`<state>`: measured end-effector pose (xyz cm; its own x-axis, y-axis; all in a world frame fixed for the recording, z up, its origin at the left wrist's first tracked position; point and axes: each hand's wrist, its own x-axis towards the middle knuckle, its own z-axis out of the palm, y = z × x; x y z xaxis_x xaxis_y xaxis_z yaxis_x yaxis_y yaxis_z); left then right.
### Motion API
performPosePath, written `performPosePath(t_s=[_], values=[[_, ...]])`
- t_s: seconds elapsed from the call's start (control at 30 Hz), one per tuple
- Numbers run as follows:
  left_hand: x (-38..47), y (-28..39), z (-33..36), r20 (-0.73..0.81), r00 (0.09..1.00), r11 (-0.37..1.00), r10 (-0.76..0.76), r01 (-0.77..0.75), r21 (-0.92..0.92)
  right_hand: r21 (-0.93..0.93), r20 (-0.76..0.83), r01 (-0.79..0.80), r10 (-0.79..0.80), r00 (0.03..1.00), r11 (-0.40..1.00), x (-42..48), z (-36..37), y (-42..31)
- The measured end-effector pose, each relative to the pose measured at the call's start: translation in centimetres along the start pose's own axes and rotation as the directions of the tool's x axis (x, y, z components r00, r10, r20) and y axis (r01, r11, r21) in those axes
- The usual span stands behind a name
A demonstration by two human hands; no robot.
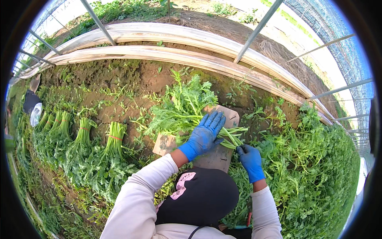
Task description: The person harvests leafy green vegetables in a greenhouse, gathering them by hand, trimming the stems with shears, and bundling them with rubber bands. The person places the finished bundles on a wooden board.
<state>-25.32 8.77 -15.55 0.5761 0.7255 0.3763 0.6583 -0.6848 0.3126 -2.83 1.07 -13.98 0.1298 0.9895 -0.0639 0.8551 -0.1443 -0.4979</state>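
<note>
A loose bunch of garland chrysanthemum greens (pixel 182 110) lies across a worn board (pixel 213 159), leaves to the upper left and cut stems to the right. My left hand (pixel 204 136), in a blue glove, rests flat over the stems with its fingers stretched out. At the stem ends, my right hand (pixel 250 159), gloved in the same blue, has its thumb and fingers closed on the stems (pixel 231 139). Nails stick up from the board near its right side. Part of the board is hidden beneath the leaves and my left hand.
Bundles tied with red bands (pixel 115 137) lie in a row at left. A clear plastic bag (pixel 36 114) and a black container (pixel 31 101) are beyond them. Uncut greens (pixel 307 167) grow at right. Metal poles (pixel 258 31) rise behind rolled sheeting (pixel 179 56). A red-handled tool (pixel 249 219) is by my right forearm.
</note>
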Motion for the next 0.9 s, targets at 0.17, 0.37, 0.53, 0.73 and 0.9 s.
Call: performPosePath(t_s=[0.17,0.37,0.53,0.73,0.9], values=[[0.1,-1.3,0.9,0.144,0.988,0.997,0.055,-0.062,0.05,0.013,0.115,-0.132,0.129,0.985,0.991,0.9,-0.7,-0.3],[0.0,-1.3,1.8,0.175,0.983,0.994,0.049,-0.065,0.087,-0.043,0.196,-0.056,0.063,0.979,0.998,2.1,-2.3,-1.2],[0.5,-1.6,2.7,0.238,0.97,0.99,0.041,-0.072,0.122,0.381,0.444,-0.291,0.102,0.89,0.877,4.0,-4.0,1.7],[0.7,-1.4,3.0,0.186,0.981,0.984,0.064,-0.093,0.153,0.565,0.441,-0.351,0.086,0.893,0.747,4.5,-5.2,4.9],[0.7,-1.1,2.8,0.172,0.982,0.983,0.076,-0.103,0.151,0.568,0.341,-0.29,0.101,0.935,0.77,4.8,-4.5,5.3]])
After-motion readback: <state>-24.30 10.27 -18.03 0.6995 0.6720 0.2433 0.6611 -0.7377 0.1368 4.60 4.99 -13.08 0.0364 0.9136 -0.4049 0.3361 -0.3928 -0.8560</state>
